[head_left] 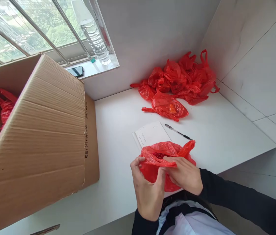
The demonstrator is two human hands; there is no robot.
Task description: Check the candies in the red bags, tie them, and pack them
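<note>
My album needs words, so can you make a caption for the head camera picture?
Left hand and right hand at the mouth of a red bag, notebook and pen beyond.

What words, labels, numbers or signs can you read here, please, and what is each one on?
"电话: 0731-866…" on the cardboard box; the last digits are unclear.
A second printed line above it on the box: too blurred to read.
White notepad: small marks, too small to read.
Held red bag: no readable text.

Printed “电话: 0731-8667…” on the cardboard box [50,137]
</note>
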